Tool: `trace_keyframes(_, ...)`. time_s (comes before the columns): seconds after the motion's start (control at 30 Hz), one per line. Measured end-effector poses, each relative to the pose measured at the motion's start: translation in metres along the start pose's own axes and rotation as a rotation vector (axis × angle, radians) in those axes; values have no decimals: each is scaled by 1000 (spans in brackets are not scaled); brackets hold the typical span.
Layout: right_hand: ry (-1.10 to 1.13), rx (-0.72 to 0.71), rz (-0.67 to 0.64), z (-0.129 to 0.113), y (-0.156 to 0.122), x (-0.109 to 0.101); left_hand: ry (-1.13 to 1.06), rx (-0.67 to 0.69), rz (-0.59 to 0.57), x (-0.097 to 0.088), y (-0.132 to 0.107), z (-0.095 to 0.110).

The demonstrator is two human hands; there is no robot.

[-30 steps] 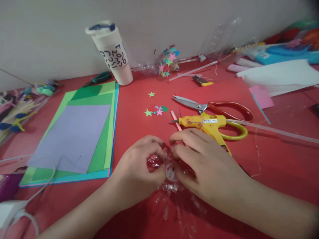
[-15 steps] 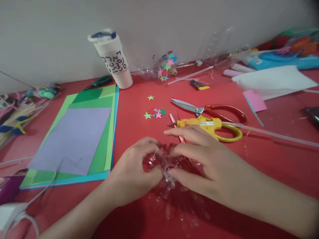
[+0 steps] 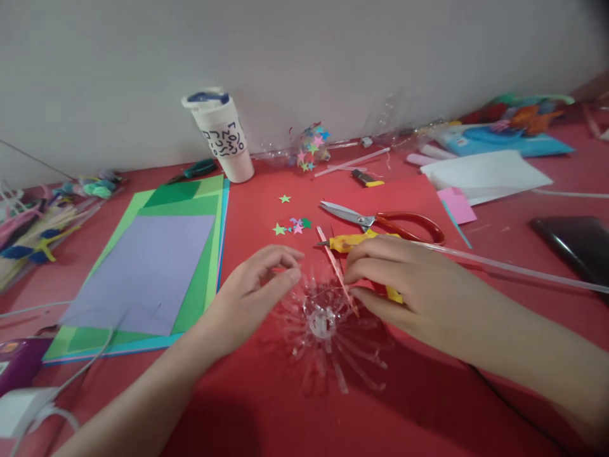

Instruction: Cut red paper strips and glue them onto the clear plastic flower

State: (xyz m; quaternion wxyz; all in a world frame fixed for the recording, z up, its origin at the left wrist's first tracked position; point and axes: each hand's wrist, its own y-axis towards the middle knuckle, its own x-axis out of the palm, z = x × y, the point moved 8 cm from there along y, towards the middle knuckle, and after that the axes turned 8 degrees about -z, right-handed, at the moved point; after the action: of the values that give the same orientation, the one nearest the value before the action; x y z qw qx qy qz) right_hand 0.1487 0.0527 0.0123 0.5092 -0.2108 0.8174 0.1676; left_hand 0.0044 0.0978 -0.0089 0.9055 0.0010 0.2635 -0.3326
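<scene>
A clear plastic piece [image 3: 326,330], cut into several strips that fan out from a round centre, lies on the red table [image 3: 419,406]. My left hand [image 3: 252,295] is at its left edge, thumb and forefinger pinched on a strip. My right hand [image 3: 404,285] is at its right edge, fingers curled and pinched on another strip. A thin pink stick [image 3: 337,270] lies across the piece between my hands. The yellow glue gun [image 3: 354,241] rests just behind my right hand, partly hidden by it.
Red-handled scissors [image 3: 380,219] lie behind the glue gun. Small paper stars [image 3: 291,226] are scattered nearby. A stack of green, blue and lilac paper [image 3: 157,260] lies left. A white cup [image 3: 223,136] stands by the wall. A dark phone [image 3: 573,244] lies right, white paper [image 3: 480,174] behind.
My hands have moved apart from the middle of the plastic piece to its edges. The strips, bunched under my fingers before, now lie spread out flat. The view tilted up.
</scene>
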Motion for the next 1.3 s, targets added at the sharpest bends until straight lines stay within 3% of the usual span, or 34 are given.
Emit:
trace_keyframes(0.17,-71,41,0,-3,-3,-3,6,114,-173,11,18,11)
trace_keyframes(0.3,-151,85,15,0,-9,-1,-61,69,-281,21,30,5)
trace_keyframes(0.47,-144,96,53,2,-17,-1,-54,-10,-294,23,26,-4)
trace_keyframes(0.67,8,-22,176,-27,-12,-16,-41,-50,-267,21,14,-5)
trace_keyframes(0.9,120,-6,-39,-34,5,8,-164,20,-283,21,-2,2)
trace_keyframes(1.1,112,32,-92,-23,2,22,-322,-47,-423,27,-14,-9)
trace_keyframes(1.3,105,91,-122,-20,1,26,-438,-28,-428,34,-13,-9)
